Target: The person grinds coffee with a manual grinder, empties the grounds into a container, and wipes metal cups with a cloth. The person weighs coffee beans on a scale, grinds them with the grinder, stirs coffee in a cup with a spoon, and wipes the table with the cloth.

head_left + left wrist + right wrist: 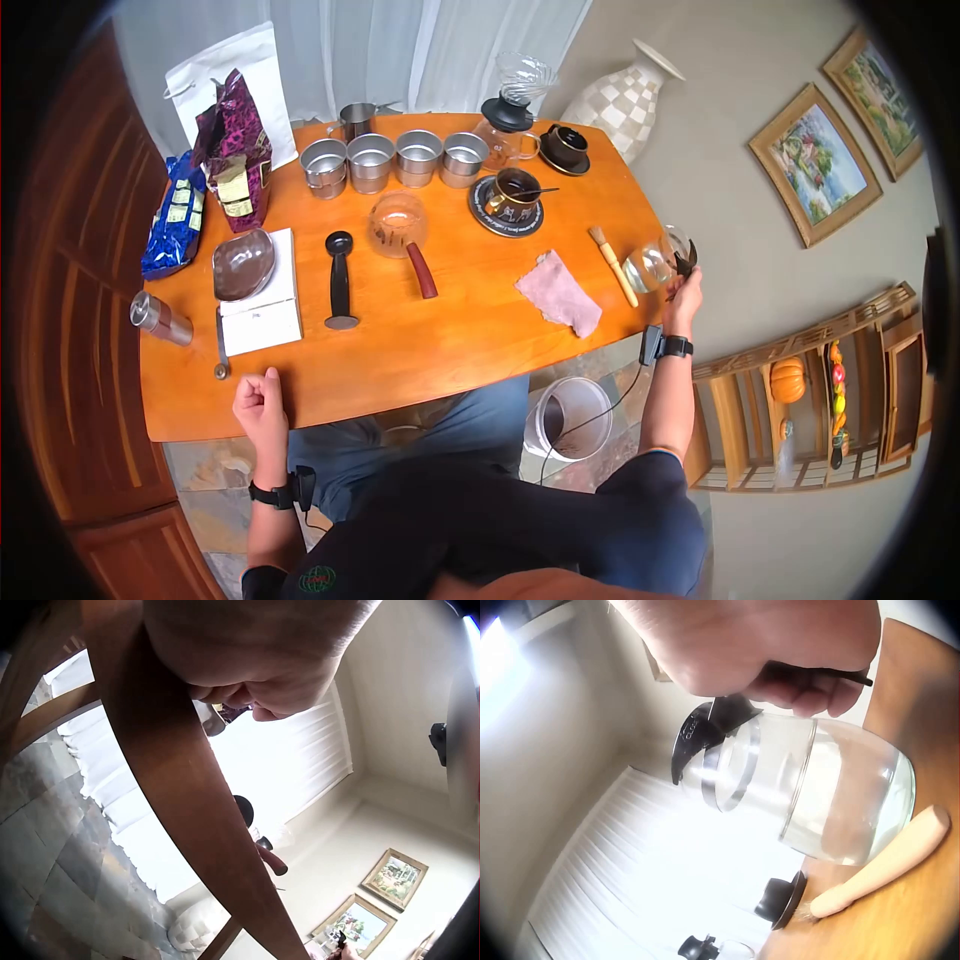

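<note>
At the right end of the table, my right hand [684, 300] grips the black handle of a glass coffee pot [847, 791] holding clear liquid. The pot has a black collar and lid [697, 735]; its base is right at the tabletop. Beside it lies a brush [613, 267] with a wooden handle. My left hand [262, 412] rests at the table's near edge, fingers loosely curled with nothing in them. Close to it are a small long-handled spoon [221, 350] and a white notebook [262, 328] with a brown dish [244, 265] on it.
Along the back stand several metal cups [370, 165], a glass dripper [522, 78] on a server and dark cups on saucers [507, 222]. A red-handled pot [398, 226], a black scoop [340, 280] and a pink cloth [562, 293] lie mid-table. Below is a bin [590, 420].
</note>
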Motion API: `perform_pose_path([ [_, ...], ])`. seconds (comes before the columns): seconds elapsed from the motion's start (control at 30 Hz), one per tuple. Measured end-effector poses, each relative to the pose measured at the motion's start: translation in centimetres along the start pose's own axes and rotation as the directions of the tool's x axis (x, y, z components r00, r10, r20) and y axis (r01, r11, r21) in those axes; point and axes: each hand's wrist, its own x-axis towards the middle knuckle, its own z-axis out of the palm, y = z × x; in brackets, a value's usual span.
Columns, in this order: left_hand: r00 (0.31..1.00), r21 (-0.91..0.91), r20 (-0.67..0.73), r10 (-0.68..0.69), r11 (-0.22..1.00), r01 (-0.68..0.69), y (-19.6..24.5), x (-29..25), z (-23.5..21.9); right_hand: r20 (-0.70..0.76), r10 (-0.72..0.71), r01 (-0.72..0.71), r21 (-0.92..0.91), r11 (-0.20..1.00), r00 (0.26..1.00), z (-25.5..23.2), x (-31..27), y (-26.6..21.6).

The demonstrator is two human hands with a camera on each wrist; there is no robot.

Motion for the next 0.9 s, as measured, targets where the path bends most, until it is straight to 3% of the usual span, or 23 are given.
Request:
perform_pose_path([
  [0.23,1.0,-0.044,-0.025,0.01,0.999,-0.011,-0.5,0.3,-0.1,-0.025,0.006,-0.004,0.099,0.995,1.0,1.1,-2.2,-1.6],
  [0.33,1.0,-0.089,0.003,0.0,0.996,0.0,-0.1,0.3,0.0,-0.012,-0.095,0.095,0.107,0.99,0.995,0.8,-0.7,-2.4],
  [0.5,1.0,-0.119,0.001,-0.017,0.993,0.017,0.0,0.1,-0.1,0.065,-0.221,0.217,0.062,0.974,0.973,2.8,-2.5,-8.3],
  [0.63,0.999,-0.096,0.022,-0.044,0.994,0.046,0.1,0.0,-0.1,0.19,-0.174,0.14,0.18,0.974,0.966,6.0,-6.4,-12.1],
  [0.73,0.998,-0.023,0.042,-0.049,0.998,0.05,-0.1,-0.1,-0.3,0.36,-0.092,0.005,0.235,0.972,0.928,9.2,-9.4,-13.3],
  [0.9,0.994,0.008,0.079,-0.07,0.998,0.069,0.7,-0.2,-0.5,0.477,-0.004,-0.089,0.173,0.981,0.879,15.7,-15.4,-15.1],
])
